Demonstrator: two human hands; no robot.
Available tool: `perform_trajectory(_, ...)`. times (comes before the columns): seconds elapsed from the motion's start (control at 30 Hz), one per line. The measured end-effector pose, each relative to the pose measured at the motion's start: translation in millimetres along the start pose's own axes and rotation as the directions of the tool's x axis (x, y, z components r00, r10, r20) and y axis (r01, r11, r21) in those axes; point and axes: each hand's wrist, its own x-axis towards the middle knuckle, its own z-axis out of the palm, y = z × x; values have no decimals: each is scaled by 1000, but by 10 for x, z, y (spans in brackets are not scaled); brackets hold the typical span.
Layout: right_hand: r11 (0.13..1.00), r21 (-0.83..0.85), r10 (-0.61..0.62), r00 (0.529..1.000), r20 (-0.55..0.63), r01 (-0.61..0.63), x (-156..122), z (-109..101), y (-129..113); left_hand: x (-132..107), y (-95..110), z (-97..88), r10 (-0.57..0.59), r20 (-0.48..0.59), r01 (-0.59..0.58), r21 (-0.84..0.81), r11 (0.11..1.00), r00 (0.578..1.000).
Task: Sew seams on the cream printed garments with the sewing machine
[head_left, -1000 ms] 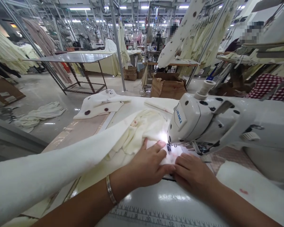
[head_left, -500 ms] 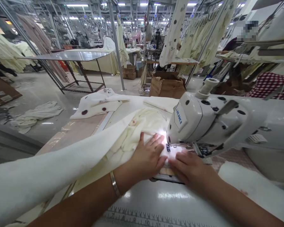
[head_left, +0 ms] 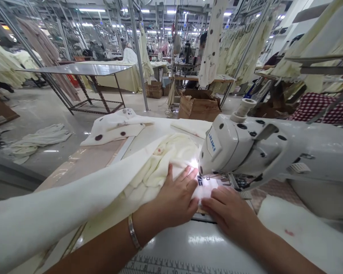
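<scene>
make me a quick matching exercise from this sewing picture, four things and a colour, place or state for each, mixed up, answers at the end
Things
1. left hand
2. bracelet
3. sewing machine
4. cardboard box

Descriptions
A. white, with blue lettering
B. brown, on the floor
C. spread out on the pale cloth
D. silver-coloured

Pairs: 1-C, 2-D, 3-A, 4-B

1. Work table [head_left: 185, 245]: glossy white front, ruler marks [head_left: 160, 266] along near edge.
2. Sewing machine [head_left: 234, 146] sits on its right half.
3. Cream cloth [head_left: 157, 167] bunched mid-table, left of machine.
4. Spotted cloth [head_left: 111, 131] at far left corner.
5. White cloth [head_left: 291, 219] with pinkish mark, right side.
6. Floor [head_left: 37, 108], shiny: cloth heap [head_left: 40, 141] left, open cardboard box [head_left: 199, 109] beyond table.
</scene>
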Motion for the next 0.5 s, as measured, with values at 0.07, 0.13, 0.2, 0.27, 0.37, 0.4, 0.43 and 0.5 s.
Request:
perform_trajectory(0.07, 1000, 12, 11, 1000, -15, -11, -6, 11, -6, 7, -4, 15, 39, -59, -36, 47, 998, 998)
perform_trajectory(0.13, 1000, 26, 17, 1000, -20, -16, -16, 22, 1, 15, -22, 48, 141, -95, -134, 78, 988, 985)
perform_trajectory(0.2, 994, 82, 69, 997, -31, -66, -24, 31, 39, 25, -53, 94, 248, -89, -242, 74, 968, 965)
perform_trajectory(0.27, 972, 160, 182, 981, -62, -171, -22, 36, 112, 34, -87, 137, 289, -73, -286, 53, 957, 954)
perform_trajectory(0.37, 930, 214, 331, 935, -126, -300, -1, 23, 233, 44, -117, 166, 280, -84, -278, 29, 960, 956)
perform_trajectory(0.4, 931, 198, 338, 930, -142, -308, 5, 12, 259, 44, -119, 166, 281, -92, -280, 26, 960, 955)
perform_trajectory(0.43, 933, 181, 338, 929, -150, -311, 8, -2, 274, 44, -118, 164, 281, -98, -280, 23, 960, 955)
perform_trajectory(0.5, 951, 127, 301, 941, -153, -283, -4, -31, 274, 43, -112, 159, 279, -115, -279, 16, 960, 953)
